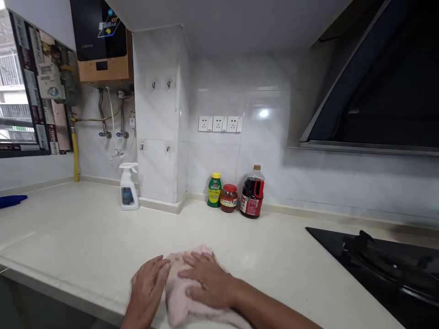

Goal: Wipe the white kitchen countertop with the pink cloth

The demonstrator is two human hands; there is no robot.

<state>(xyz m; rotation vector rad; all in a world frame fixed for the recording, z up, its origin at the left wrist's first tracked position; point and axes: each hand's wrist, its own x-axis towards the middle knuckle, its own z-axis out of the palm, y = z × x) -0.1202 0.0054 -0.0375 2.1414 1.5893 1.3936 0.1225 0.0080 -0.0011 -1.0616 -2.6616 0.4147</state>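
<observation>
Here's the right hand [206,281], pressed flat on the pink cloth [178,304], fingers spread and not clamped on anything, palm down. The cloth lies crumpled on the pale surface [274,265], near its front edge and right in front of the person. Just beside it, over at the cloth's left edge, comes the left hand [148,288], loosely open, fingers close together; whether its fingertips touch the cloth, I can't tell. The two hands are apart, with a strip of pink between them. Up by the wall, a tight little row: the green bottle [214,192] with its yellow cap, the red-lidded jar [228,199] beside it, and the big dark bottle [252,194] with a red handle, standing upright. Further left, the white spray bottle [128,189] stands upright by the tiled pillar [156,114], and the blue item [13,201] lies at the far left edge of the view. Over on the right, there's the black stove [343,244], beneath the dark range hood [387,91].
</observation>
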